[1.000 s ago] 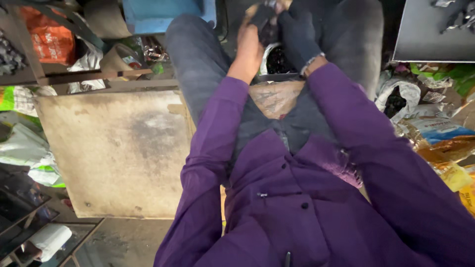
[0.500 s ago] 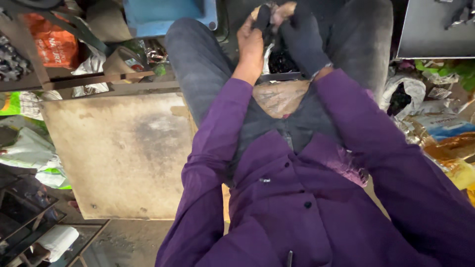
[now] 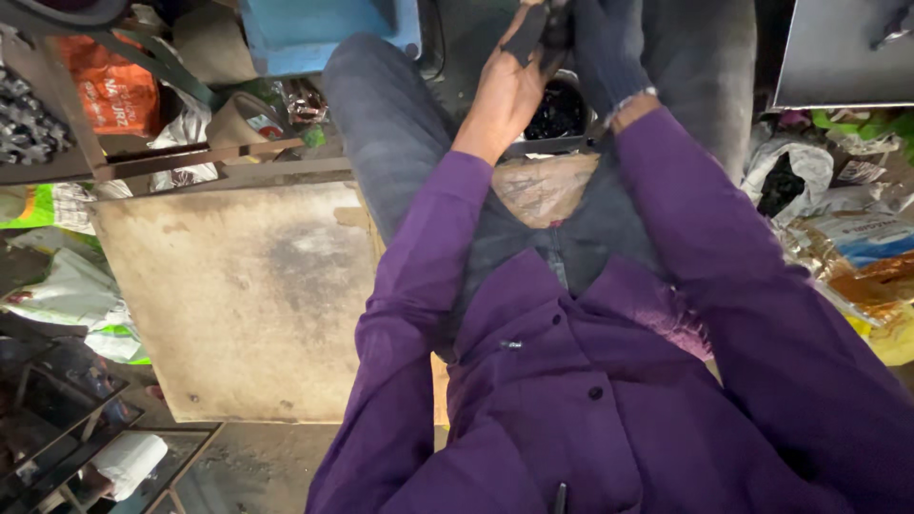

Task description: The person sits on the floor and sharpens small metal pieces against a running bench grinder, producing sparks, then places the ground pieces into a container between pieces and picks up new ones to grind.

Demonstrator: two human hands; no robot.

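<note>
A worn wooden counter [image 3: 238, 295] lies left of a seated person in a purple shirt [image 3: 590, 400]. Above the knees, the bare left hand [image 3: 509, 81] pinches a dark glove [image 3: 605, 52] being worn on the right hand [image 3: 600, 57], whose own grip cannot be told.

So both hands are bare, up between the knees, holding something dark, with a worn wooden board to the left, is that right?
Not quite. In the head view only the left hand is bare; the right hand wears a dark glove. The rest holds: both are up between the knees on a dark thing, and the worn board lies to the left.
</note>
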